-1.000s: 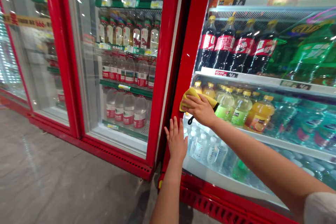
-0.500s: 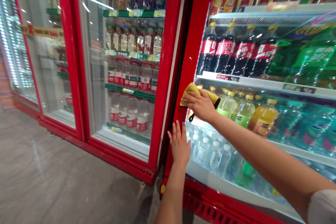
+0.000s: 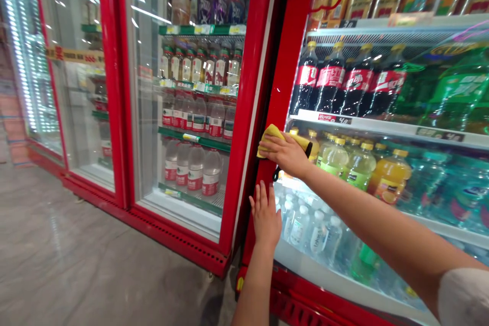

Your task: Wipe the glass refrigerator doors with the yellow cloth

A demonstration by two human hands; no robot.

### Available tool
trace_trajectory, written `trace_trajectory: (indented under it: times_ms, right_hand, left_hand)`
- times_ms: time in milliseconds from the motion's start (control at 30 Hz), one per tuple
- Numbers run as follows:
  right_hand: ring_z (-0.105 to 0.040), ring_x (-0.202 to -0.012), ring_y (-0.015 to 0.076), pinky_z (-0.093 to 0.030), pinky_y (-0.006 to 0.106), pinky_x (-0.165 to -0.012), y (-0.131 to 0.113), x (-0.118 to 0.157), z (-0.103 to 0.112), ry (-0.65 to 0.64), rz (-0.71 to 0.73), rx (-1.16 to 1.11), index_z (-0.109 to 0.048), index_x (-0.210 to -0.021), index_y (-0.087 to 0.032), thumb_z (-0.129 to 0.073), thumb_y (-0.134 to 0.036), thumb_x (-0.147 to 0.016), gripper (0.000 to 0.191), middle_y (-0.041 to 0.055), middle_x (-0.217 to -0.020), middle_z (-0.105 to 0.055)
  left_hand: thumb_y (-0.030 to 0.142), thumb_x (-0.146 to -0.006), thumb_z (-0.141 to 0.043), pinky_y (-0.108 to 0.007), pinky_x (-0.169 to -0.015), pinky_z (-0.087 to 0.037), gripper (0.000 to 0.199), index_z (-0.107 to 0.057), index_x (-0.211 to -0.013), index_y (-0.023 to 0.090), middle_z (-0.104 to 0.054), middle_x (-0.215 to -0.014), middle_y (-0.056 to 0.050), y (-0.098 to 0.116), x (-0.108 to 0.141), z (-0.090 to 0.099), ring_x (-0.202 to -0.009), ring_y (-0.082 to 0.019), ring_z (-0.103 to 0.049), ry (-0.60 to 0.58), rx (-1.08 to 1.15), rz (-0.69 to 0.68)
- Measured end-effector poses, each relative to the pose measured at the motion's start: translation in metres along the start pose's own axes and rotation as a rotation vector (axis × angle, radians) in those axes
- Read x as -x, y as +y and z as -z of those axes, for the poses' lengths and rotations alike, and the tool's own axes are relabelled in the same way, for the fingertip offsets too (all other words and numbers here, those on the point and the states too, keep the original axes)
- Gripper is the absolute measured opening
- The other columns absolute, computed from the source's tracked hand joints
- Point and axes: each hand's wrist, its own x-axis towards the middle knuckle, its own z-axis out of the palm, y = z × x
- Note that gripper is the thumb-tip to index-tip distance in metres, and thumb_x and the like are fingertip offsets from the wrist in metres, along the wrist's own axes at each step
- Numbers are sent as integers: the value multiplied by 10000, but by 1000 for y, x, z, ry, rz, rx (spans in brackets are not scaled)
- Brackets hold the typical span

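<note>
My right hand (image 3: 287,154) presses a yellow cloth (image 3: 269,135) with a dark edge and a small black loop against the red door frame (image 3: 275,107) of the right-hand drinks fridge. Its fingers lie over the cloth, which spreads partly across the glass. Lower down, my left hand (image 3: 266,219) rests on the same frame with its fingers stretched out and nothing in it. Behind the glass near my hands stand small water bottles (image 3: 299,225) and yellow-capped juice bottles (image 3: 390,175).
A second red-framed fridge (image 3: 240,127) stands at the left, with a dark narrow gap between the two. Cola bottles (image 3: 357,79) fill a shelf above my right hand. Grey floor (image 3: 95,265) runs along the fridge bases.
My right hand and the cloth have slid a little left across the frame. My left hand stays at about the same spot. The view has shifted slightly.
</note>
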Motion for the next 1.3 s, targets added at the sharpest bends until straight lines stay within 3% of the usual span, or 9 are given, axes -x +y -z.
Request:
trace_trajectory:
  times_ms: [167,267,500,633,700,867,933,1133,1300]
  right_hand:
    - [-396,-1488,249,-222,575,-1265,59,-50,32,186,-170,77,-665,-1330,-382,-432,-298,-1039,382,-50,-1484,-588]
    - [-379,-1497,276,-203,584,-1260,69,-55,38,232,-222,105,-647,-1359,-352,-415,-264,-1038,405,-22,-1516,-556]
    - [-450,-1433,255,-240,500,-1230,16,29,13,124,-47,139,-662,-1326,-282,-457,-219,-1031,365,53,-1472,-602]
    - [-515,-1361,207,-254,430,-1217,1,70,12,63,121,87,-729,-1171,-322,-536,-270,-1018,252,-7,-1361,-682]
    - [-504,-1363,207,-261,432,-1207,8,69,19,72,70,90,-734,-1154,-340,-539,-277,-1018,246,-19,-1358,-678]
    - [-455,-1383,284,-208,544,-1219,27,27,24,210,-283,121,-720,-1229,-316,-472,-238,-1023,332,59,-1373,-640]
    - [-475,-1372,261,-233,527,-1219,22,23,18,222,-302,104,-723,-1214,-328,-459,-217,-1028,342,39,-1320,-677]
    - [-517,-1369,203,-306,481,-1210,15,86,24,100,-21,51,-715,-1185,-370,-506,-259,-1032,281,-57,-1329,-701]
    - [-495,-1395,237,-301,524,-1210,39,93,41,252,-257,139,-704,-1244,-358,-460,-289,-1046,322,-19,-1380,-672]
  left_hand:
    - [103,-881,-587,-595,-1241,-260,897,-116,-1638,206,-147,-1702,-165,-5,-2,-3,-1574,-299,-113,42,18,-29]
    - [96,-882,-585,-589,-1241,-262,886,-134,-1636,210,-148,-1704,-161,-7,-2,-5,-1575,-299,-105,33,13,-40]
    - [118,-890,-598,-593,-1235,-260,855,-169,-1628,176,-145,-1700,-189,-2,-2,-2,-1575,-310,-109,1,44,-31]
    - [126,-892,-597,-599,-1236,-253,840,-188,-1624,182,-131,-1704,-180,5,-2,2,-1577,-313,-110,-15,41,-44]
    - [124,-893,-587,-599,-1237,-250,839,-185,-1626,193,-126,-1708,-164,7,-2,3,-1577,-313,-111,-27,43,-60]
    - [105,-887,-565,-608,-1234,-250,877,-125,-1638,218,-125,-1710,-151,12,-4,1,-1576,-312,-103,-19,56,-81]
    - [105,-885,-567,-608,-1232,-255,887,-115,-1639,224,-131,-1707,-160,14,-4,0,-1574,-313,-112,-15,54,-79]
    - [127,-895,-580,-597,-1236,-244,870,-129,-1636,192,-104,-1708,-186,20,-3,2,-1577,-316,-112,-16,31,-70]
    - [122,-888,-585,-600,-1240,-224,893,-107,-1639,187,-100,-1707,-196,23,-5,2,-1577,-321,-89,12,38,-81]
